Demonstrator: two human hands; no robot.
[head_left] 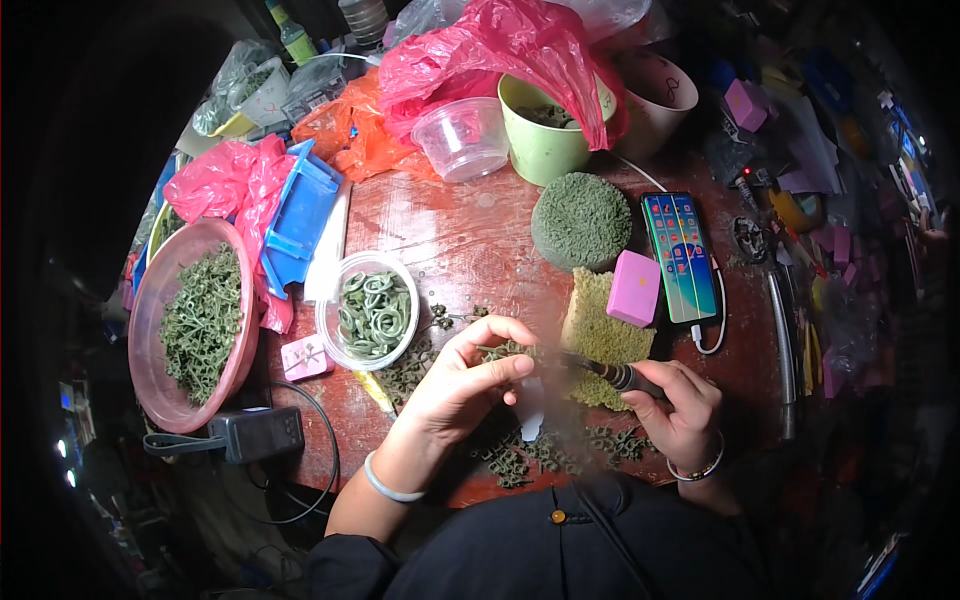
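My left hand [462,382], with a pale bangle at its wrist, pinches a small green branched piece [505,351] between thumb and fingers. In my right hand [682,408] is a pen-like tool with a dark grip [628,378], its tip turned left toward that piece. A blurred smear hides the tip and part of the gap between the hands. Below them, loose green branched pieces [510,462] lie on the table. More such pieces [405,375] lie left of my left hand. A white slip [531,410] shows beneath my left fingers.
On the red table [455,235] stand a clear tub of green rings [372,258], a pink bowl [150,330] of green pieces and a power bank [258,433]. Rightward are a sponge [600,330], pink block [634,288], round green pad [582,222] and phone [684,258]. Buckets stand behind.
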